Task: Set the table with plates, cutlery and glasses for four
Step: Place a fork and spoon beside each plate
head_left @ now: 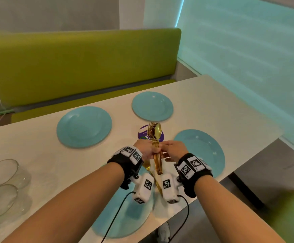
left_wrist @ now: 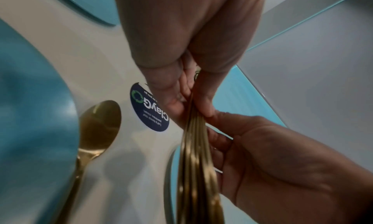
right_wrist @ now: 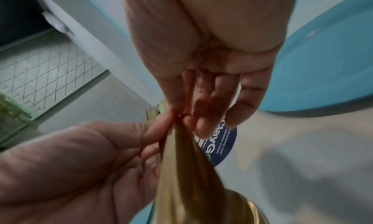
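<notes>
Four teal plates lie on the white table [head_left: 212, 95]: far left [head_left: 84, 127], far right [head_left: 152, 106], near right [head_left: 204, 155], and a near one [head_left: 125, 218] under my forearms. My left hand [head_left: 148, 149] grips a bundle of gold cutlery [head_left: 156, 137] upright over the table's middle, spoon bowls and fork tines on top. My right hand [head_left: 172, 149] meets it from the right and pinches the handles [left_wrist: 196, 147] with thumb and fingertips [right_wrist: 201, 128]. One gold spoon [left_wrist: 98, 127] lies on the table beside the near plate.
Two clear glasses [head_left: 1, 172] [head_left: 0, 200] stand at the table's left end. A round dark-blue sticker [left_wrist: 149, 106] marks the table centre. A green bench [head_left: 72, 67] runs behind the far edge. The floor drops off past the right edge.
</notes>
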